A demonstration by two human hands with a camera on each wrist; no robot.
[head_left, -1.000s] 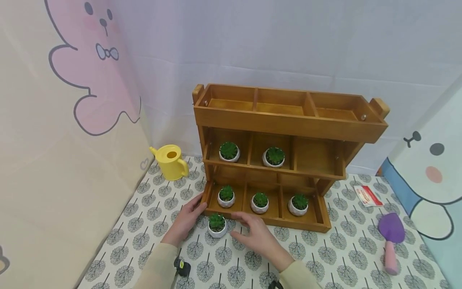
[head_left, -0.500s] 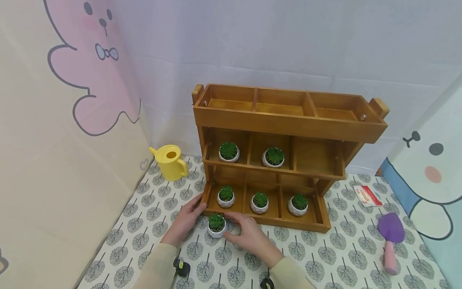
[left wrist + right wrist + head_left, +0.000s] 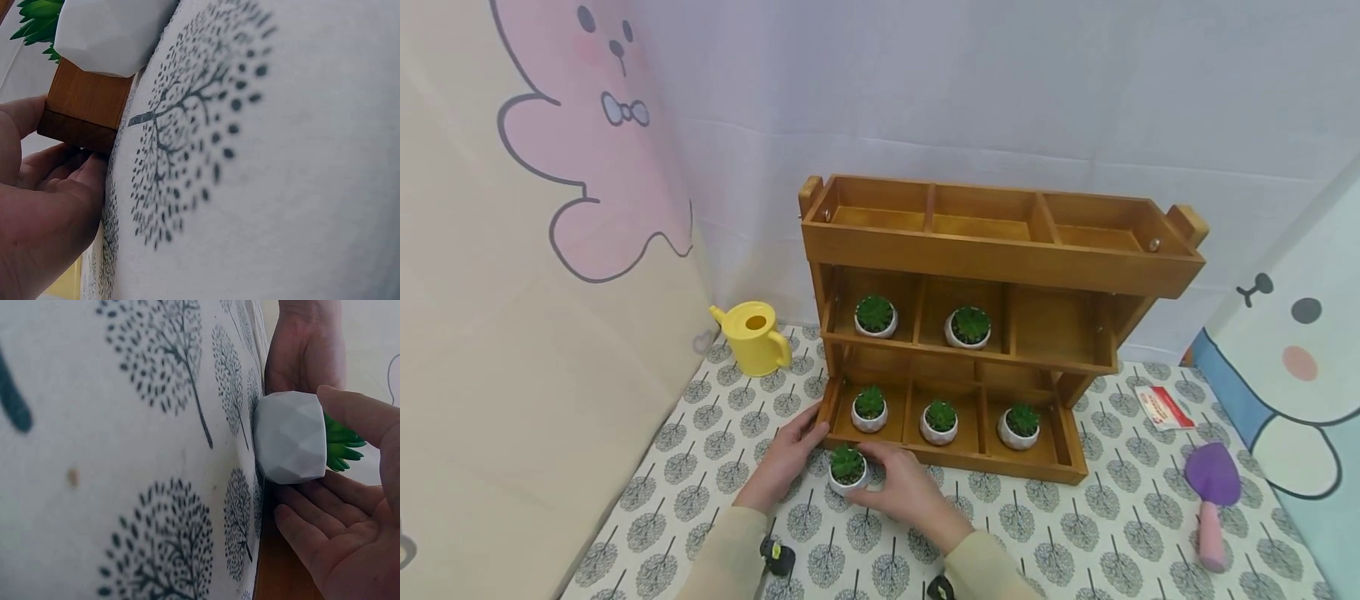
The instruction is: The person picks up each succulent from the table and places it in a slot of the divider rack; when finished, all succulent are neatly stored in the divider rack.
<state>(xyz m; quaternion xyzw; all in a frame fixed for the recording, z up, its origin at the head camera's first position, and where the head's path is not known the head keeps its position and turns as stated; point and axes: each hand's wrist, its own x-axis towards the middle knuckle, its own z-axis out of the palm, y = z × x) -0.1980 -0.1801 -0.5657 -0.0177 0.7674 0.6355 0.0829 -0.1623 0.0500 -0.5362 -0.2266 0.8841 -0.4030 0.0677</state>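
Observation:
A small succulent in a white faceted pot (image 3: pixel 848 477) stands on the tablecloth before the left front corner of a wooden shelf (image 3: pixel 1000 260). My right hand (image 3: pixel 904 493) holds this pot, thumb on the near side of its rim and fingers on the far side. The right wrist view shows the white pot (image 3: pixel 290 439) between thumb and fingers. My left hand (image 3: pixel 787 460) grips the shelf's lower left corner; in the left wrist view, thumb and curled fingers lie on either side of the wooden corner (image 3: pixel 87 103).
Potted succulents stand in the shelf's lower tier (image 3: pixel 953 460) and middle tier (image 3: pixel 1060 360). A yellow watering can (image 3: pixel 754 340) is at the back left. On the right lie a red-and-white packet (image 3: pixel 1163 407) and a purple trowel (image 3: pixel 1212 500) with a pink handle.
My right hand has come left to the potted succulent and taken hold of it; the pot has shifted slightly left. My left hand stays at the shelf corner.

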